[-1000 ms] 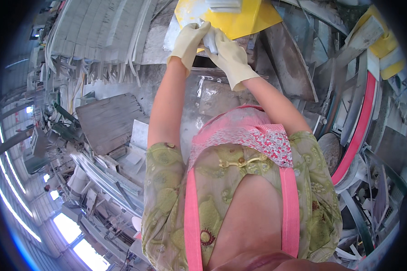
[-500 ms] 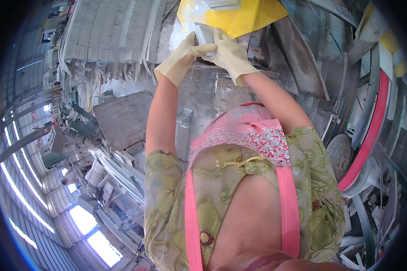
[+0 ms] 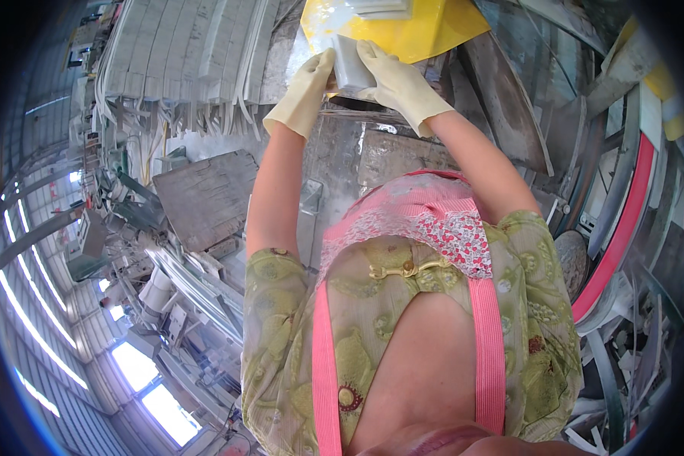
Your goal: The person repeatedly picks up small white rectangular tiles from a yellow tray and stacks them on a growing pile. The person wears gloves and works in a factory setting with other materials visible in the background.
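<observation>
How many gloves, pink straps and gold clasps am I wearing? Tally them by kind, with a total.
Gloves: 2
Straps: 2
Clasp: 1
Total: 5

Far lower left of the cream-rubber-gloved hands' (image 3: 300,95) grip, white rectangular windows (image 3: 169,414) and long, thin white light strips (image 3: 41,333) glare. Around it, light falls softly; outward, fisheye curves darken to black.
</observation>
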### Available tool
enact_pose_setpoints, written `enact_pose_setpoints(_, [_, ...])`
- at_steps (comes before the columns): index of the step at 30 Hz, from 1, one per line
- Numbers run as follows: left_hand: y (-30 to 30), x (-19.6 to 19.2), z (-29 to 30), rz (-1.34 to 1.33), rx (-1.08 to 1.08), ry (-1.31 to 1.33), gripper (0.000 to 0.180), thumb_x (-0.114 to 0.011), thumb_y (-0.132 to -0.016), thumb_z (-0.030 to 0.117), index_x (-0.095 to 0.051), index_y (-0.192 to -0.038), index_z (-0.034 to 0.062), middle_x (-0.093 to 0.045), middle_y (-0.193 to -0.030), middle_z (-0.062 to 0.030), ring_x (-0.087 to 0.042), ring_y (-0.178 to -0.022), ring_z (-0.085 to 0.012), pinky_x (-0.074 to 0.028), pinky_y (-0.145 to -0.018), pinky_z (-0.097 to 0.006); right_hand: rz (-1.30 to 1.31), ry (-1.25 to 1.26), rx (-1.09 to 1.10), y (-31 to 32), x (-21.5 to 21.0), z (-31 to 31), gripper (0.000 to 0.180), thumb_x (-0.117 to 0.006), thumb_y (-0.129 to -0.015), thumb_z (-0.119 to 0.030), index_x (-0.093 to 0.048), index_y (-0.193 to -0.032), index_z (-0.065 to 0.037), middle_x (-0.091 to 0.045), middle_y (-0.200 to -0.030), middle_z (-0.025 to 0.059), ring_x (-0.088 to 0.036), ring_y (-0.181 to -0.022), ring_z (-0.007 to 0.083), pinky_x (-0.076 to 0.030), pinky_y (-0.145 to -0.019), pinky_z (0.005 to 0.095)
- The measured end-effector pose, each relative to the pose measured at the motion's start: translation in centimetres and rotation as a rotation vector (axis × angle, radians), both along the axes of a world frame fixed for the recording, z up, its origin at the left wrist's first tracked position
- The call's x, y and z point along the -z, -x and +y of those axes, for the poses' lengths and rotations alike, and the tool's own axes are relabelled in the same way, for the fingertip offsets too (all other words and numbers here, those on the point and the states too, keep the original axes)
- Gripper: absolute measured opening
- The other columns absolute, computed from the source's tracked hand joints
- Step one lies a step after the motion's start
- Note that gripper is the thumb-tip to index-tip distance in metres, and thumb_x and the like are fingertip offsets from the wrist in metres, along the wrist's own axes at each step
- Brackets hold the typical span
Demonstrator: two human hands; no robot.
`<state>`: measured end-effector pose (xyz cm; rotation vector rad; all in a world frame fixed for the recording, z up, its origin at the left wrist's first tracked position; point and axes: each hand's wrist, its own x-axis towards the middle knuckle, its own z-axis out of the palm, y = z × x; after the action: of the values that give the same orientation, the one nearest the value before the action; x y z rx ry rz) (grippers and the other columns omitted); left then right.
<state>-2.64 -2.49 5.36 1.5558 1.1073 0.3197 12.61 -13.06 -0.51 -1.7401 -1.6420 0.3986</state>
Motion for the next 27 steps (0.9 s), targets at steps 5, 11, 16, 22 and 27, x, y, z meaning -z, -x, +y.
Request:
enact_pose_setpoints(5, [-1.4, -1.5, -0.5, 0.047, -0.075, 0.050, 0.066, -0.054, -0.100, 0.052, -0.059, -0.130, -0.0069, -0.070, -0.111, -0.0132, -0.068, -0.095, -0.0184, -0.051, -0.088, -0.030, -0.065, -0.035, 0.022, 0.1, 0.3, -0.1, 0.085, -0.083, -0.076, -0.028, -0.036, -0.140, 0.003, -0.054, -0.135, 0.0210, -0.061, -0.115, 0.0400, -0.055, -0.093, 0.0454])
enact_pose_setpoints(11, [-3.8, -1.1, -1.6, 0.520, 0.118, -0.287, 0.075, -0.061, -0.086, 0.056, -0.059, -0.123, -0.0094, -0.071, -0.104, -0.0215, -0.070, -0.090, -0.0266, -0.053, -0.080, -0.037, 0.060, -0.166, 0.040, -0.4, 0.7, -0.9, 0.079, -0.077, -0.082, -0.031, -0.041, -0.143, 0.005, -0.052, -0.143, 0.0211, -0.060, -0.118, 0.0380, -0.051, -0.099, 0.0441])
enact_pose_setpoints(16, [-5.4, 1.8, -2.1, 0.566, 0.025, -0.537, 0.069, -0.064, -0.084, 0.053, -0.061, -0.119, -0.0055, -0.070, -0.094, -0.0147, -0.067, -0.075, -0.0237, -0.052, -0.075, -0.037, 0.258, -0.095, 0.084, -4.9, 1.4, -5.7, 0.063, -0.071, -0.089, -0.030, -0.051, -0.141, 0.000, -0.055, -0.142, 0.0221, -0.053, -0.129, 0.0381, -0.046, -0.106, 0.0421])
enact_pose_setpoints(22, [-5.0, 1.3, -2.7, 0.289, -0.054, -0.349, 0.062, -0.063, -0.089, 0.041, -0.057, -0.125, -0.0085, -0.070, -0.104, -0.0211, -0.069, -0.081, -0.0281, -0.055, -0.067, -0.038, 0.014, -0.030, 0.549, -16.6, 2.0, -20.3, 0.053, -0.062, -0.094, -0.035, -0.057, -0.136, -0.002, -0.058, -0.137, 0.0235, -0.055, -0.127, 0.0399, -0.043, -0.107, 0.0432])
enact_pose_setpoints(27, [-5.5, -0.2, -4.3, 0.292, -0.054, -0.410, 0.044, -0.057, -0.095, 0.031, -0.054, -0.115, -0.0076, -0.067, -0.094, -0.0204, -0.066, -0.071, -0.0283, -0.053, -0.061, -0.038, -0.335, 0.027, 0.889, -22.0, 0.4, -31.9, 0.045, -0.056, -0.094, -0.028, -0.058, -0.129, 0.002, -0.062, -0.126, 0.0226, -0.056, -0.120, 0.0381, -0.045, -0.103, 0.0456])
